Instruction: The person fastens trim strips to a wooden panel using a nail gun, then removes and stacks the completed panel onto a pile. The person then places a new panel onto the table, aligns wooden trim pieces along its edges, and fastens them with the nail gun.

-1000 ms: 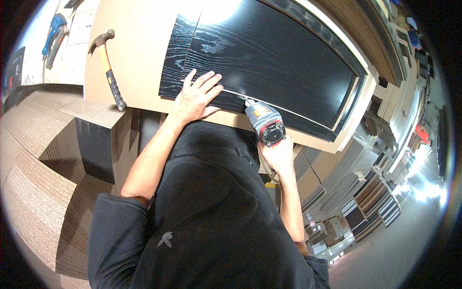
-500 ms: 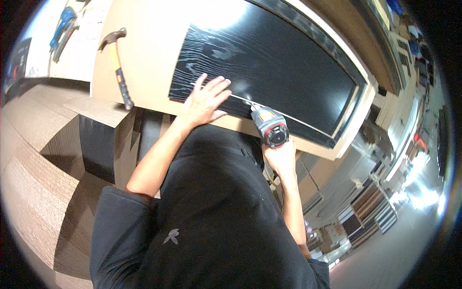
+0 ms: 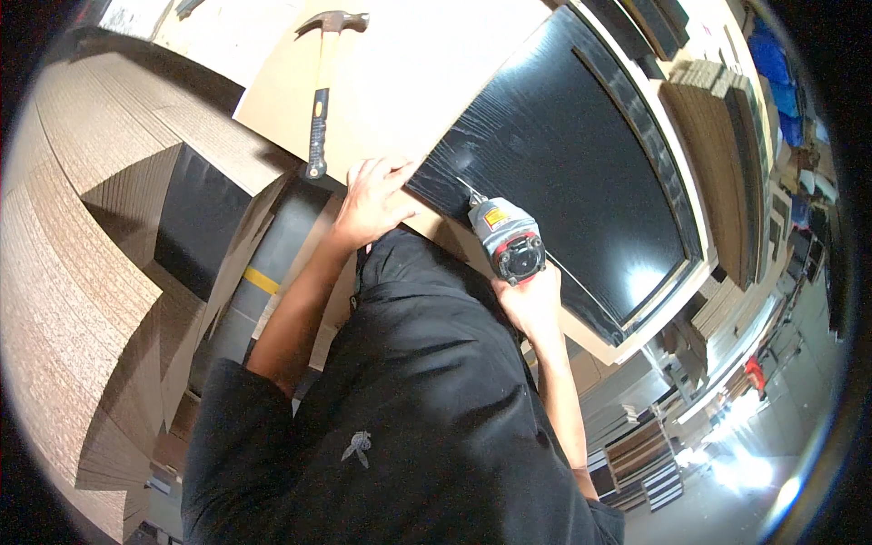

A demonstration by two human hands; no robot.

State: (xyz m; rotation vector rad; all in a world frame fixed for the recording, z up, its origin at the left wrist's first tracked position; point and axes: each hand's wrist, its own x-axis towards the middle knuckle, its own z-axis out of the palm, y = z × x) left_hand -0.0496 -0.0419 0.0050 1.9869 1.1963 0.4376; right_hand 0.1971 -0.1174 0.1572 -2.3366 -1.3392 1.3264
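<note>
My right hand (image 3: 530, 304) is closed around a grey nail gun (image 3: 502, 227) with a black and red end cap. Its narrow nose points away from me, over the near part of a black wood-grained panel (image 3: 554, 127). At the panel's near left corner my left hand (image 3: 371, 204) rests with its thumb spread from the fingers. The fingertips lie by the panel's left edge, and nothing shows in that hand. A thin pale line runs along the panel's near side, partly hidden by the nail gun.
A claw hammer (image 3: 320, 113) lies on the tan board (image 3: 282, 104) under the panel. Stacked brown boards (image 3: 91, 300) stand at the left. More board stacks (image 3: 713, 136) rise at the far right. Striped boards (image 3: 640, 463) lie lower right.
My left hand has slid from flat on the panel to its left corner. The nail gun now points nearer the panel's left end. The view has turned, shifting hammer and panel right.
</note>
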